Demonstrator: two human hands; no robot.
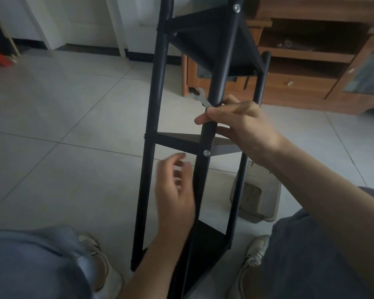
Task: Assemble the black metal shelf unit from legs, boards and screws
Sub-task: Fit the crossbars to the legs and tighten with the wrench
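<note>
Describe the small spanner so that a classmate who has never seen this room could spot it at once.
Find the black shelf unit standing on the tiled floor, then its middle leg. The right hand grips that leg, and the spanner sticks up and left from its fingers. It is the only flat, silvery tool among black tubes.

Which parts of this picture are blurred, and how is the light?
Head view: the left hand is smeared by motion blur; the right hand, holding the small wrench against the shelf leg, is sharper; the light is dim and soft, and straight lines bow near the edges.
</note>
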